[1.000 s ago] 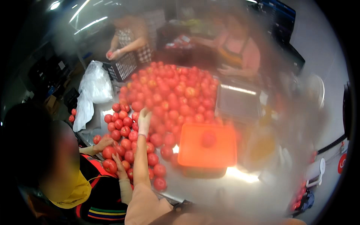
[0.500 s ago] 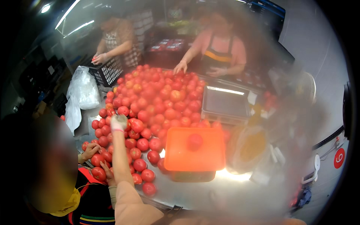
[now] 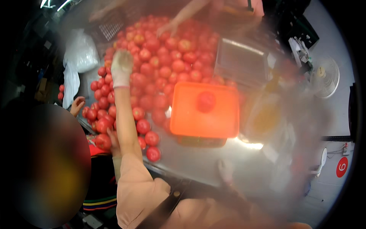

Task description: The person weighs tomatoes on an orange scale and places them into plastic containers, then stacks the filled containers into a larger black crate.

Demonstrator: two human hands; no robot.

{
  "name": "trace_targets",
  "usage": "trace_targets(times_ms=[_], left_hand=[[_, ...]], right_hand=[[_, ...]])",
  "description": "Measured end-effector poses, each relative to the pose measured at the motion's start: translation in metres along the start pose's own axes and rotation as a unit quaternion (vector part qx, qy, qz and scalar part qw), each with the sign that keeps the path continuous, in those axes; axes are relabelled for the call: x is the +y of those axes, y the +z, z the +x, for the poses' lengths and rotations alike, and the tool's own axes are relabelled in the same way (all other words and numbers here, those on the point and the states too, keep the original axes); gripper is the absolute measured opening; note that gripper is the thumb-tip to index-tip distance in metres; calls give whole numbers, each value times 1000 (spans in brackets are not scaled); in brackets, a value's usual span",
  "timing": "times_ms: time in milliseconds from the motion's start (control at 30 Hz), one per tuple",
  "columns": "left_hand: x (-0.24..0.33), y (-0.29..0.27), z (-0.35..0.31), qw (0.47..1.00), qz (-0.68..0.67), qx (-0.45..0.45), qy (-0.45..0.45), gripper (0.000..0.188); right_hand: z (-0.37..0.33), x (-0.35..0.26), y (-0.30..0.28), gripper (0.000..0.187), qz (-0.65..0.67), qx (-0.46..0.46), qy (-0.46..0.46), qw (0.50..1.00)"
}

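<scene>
My left hand (image 3: 122, 66), in a pale glove, stretches out over the left part of a big heap of red tomatoes (image 3: 177, 65). Its back faces me, and the fingers are hidden beneath it, so any hold on a tomato does not show. Low over the metal table (image 3: 190, 160), my right hand (image 3: 225, 170) is hazy and near the front edge, its fingers unclear. An orange tray (image 3: 187, 120) with a single tomato (image 3: 206, 101) on it stands between the heap and my right hand.
A co-worker at my left has a hand (image 3: 110, 139) by a tomato; another person's arm (image 3: 190, 13) reaches across the heap's far side. A clear plastic bin (image 3: 242, 61) stands right of the heap, a bundle of plastic bags (image 3: 81, 51) left. Haze blurs the right side.
My left hand has moved farther out over the tomatoes. My right hand has come into view at the front. The view has tilted, so the table appears higher.
</scene>
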State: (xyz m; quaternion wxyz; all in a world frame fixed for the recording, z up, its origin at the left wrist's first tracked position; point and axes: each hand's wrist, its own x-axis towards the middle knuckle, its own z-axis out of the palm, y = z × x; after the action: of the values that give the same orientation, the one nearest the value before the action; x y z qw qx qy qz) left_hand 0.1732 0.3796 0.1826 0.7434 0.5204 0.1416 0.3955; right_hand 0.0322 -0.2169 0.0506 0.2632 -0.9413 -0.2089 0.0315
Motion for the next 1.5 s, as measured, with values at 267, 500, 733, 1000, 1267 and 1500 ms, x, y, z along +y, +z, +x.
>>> trace_targets(times_ms=[267,500,733,1000,1267,1500], left_hand=[[-107,43,-21,847,522,-81,53,55],[-126,87,-25,680,724,-110,-24,72],[-122,93,-14,706,702,-88,-21,62],[-37,107,-136,821,467,-294,143,60],[-35,122,-214,720,596,-354,38,56],[-32,103,-200,713,600,-356,66,57]], right_hand=[[3,1,3,4,18,16,-4,1000],[3,-4,-2,4,-1,22,-4,1000],[2,6,3,2,-13,-17,-1,1000],[5,8,2,5,5,22,-17,1000],[6,9,3,6,-3,19,-22,1000],[8,6,6,5,3,33,-39,999]])
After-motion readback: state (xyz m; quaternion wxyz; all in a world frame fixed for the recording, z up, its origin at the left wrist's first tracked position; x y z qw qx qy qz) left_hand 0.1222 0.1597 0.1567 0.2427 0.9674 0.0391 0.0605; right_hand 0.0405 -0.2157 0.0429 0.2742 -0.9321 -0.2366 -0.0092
